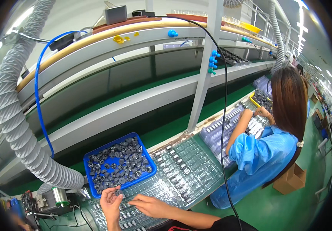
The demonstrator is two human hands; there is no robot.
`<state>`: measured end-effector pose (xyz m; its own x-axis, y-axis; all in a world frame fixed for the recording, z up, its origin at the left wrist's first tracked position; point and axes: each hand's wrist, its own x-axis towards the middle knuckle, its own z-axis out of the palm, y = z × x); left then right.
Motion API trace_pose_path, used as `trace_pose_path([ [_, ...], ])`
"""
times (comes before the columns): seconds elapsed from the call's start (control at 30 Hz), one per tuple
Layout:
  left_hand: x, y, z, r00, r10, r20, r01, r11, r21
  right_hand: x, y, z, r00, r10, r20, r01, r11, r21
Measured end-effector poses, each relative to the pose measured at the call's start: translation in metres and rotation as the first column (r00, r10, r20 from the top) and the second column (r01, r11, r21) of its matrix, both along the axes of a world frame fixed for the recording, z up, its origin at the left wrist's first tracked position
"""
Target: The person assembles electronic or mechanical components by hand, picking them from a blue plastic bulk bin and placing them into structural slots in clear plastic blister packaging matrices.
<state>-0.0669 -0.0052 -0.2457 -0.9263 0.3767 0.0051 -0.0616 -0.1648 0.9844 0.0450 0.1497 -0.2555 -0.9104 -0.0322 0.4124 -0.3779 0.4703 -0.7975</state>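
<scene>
My left hand [111, 203] is raised at the near edge of a blue tray [153, 166], thumb and fingers closed on a small dark round part [118, 192]. Close by on the right, my right hand [150, 206] has its fingertips pinched together, pointing toward the left hand. Whatever sits between those fingertips is too small to make out. Many small grey and black round parts [121, 163] lie heaped in the blue tray. Beneath both hands spreads a clear blister tray [143, 186] holding rows of small parts. Another clear blister tray [200, 163], partly filled with rows, adjoins it to the right.
A co-worker in blue [264, 154] handles parts over a clear tray [212, 135] at right. A black cable [226, 115] hangs down before the bench. At left are a ribbed grey duct [27, 142] and a solder-wire spool [60, 197]. A metal post [202, 84] rises behind.
</scene>
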Motion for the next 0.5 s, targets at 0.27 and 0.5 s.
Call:
trace_pose_path([
  [0.27,0.011,0.010,0.003,0.999,-0.027,0.028,0.026,0.998,0.050,0.029,0.020,-0.004,0.986,-0.025,0.163,0.031,0.999,-0.039],
  [0.5,0.015,0.007,0.007,0.999,-0.044,-0.016,0.045,0.996,0.079,0.043,0.022,0.002,0.983,-0.029,0.181,0.029,1.000,0.005],
])
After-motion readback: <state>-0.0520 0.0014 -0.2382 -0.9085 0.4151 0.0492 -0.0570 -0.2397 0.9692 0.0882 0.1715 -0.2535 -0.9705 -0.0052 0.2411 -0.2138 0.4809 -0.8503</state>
